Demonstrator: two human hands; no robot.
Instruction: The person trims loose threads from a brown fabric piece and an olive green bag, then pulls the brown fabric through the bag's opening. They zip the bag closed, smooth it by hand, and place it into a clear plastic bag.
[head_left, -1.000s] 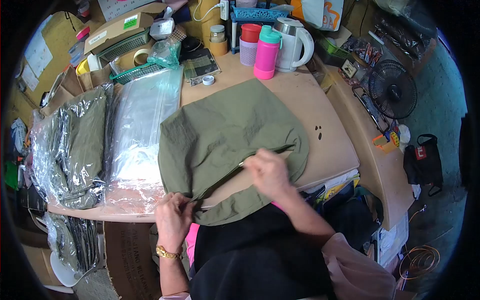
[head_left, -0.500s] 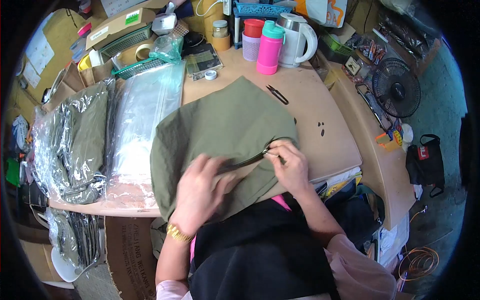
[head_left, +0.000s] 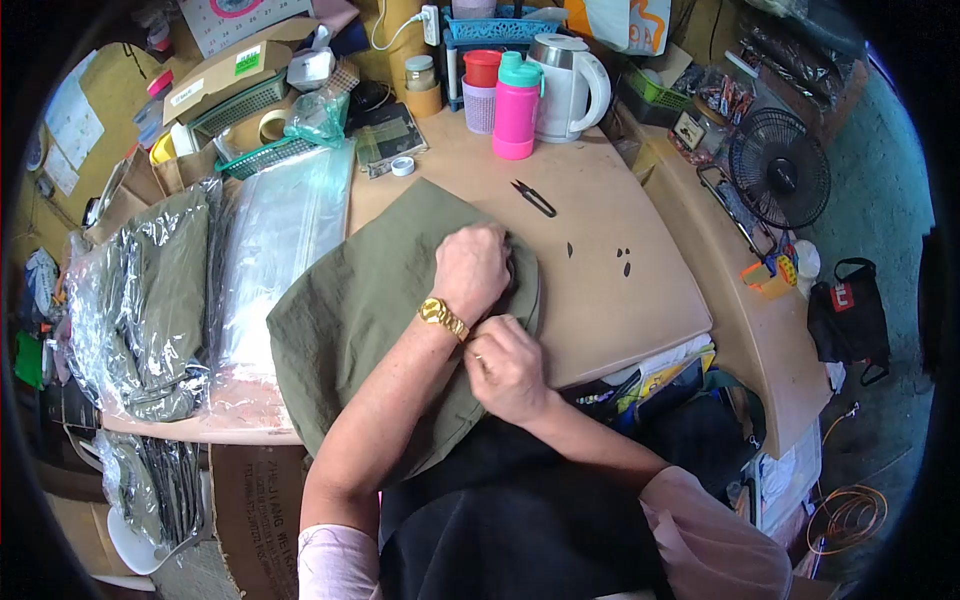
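Note:
An olive-green cloth piece lies on the tan table at the front, its dark-edged opening partly under my hands. My left hand, with a gold watch on its wrist, is closed on the cloth near that dark edge at the right. Just below it, close to the watch, my right hand is pinched at the cloth's lower right part. Its fingertips are partly hidden behind my left wrist. Small black snips lie beyond the cloth.
Clear plastic bags and a bagged olive garment lie at the left. A pink bottle, a kettle and a roll of tape stand at the back. Small dark scraps are at the right.
My left hand has moved right and away from me, onto the dark edge. My right hand has come down and left. The cloth has shifted left, and the view has tilted slightly.

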